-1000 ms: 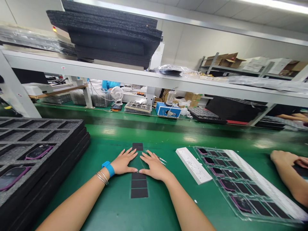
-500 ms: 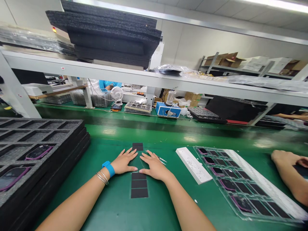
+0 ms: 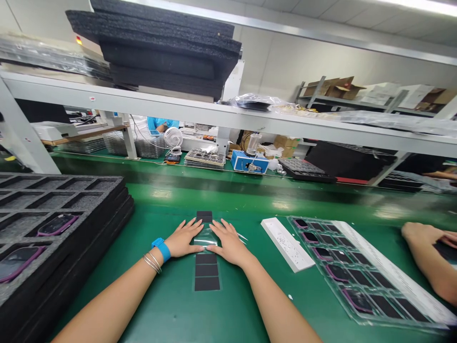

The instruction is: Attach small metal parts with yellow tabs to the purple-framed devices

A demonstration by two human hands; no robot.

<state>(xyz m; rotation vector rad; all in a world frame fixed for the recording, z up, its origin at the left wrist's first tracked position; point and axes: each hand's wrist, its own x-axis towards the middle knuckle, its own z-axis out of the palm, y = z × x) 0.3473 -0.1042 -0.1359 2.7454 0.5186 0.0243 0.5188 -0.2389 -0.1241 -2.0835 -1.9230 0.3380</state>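
My left hand lies palm down with fingers spread on the left edge of a clear film strip. On its right edge rests my right hand, also flat and spread. The thumb tips nearly meet across the film, which shines between them and looks slightly bowed. Black rectangles sit on the strip toward me, and more black shows beyond my fingertips. Pale pointed tips, like tweezers, stick out beside my right hand; the remainder is hidden.
Stacked black foam trays hold purple-rimmed parts at left. Right of my hands are a white block and a clear plastic tray with black pieces and purple-rimmed parts. Another person's hand is at far right. A shelf beam crosses ahead.
My right hand has shifted slightly left, closer to my left hand. The film between my thumbs now catches the light and appears bowed.
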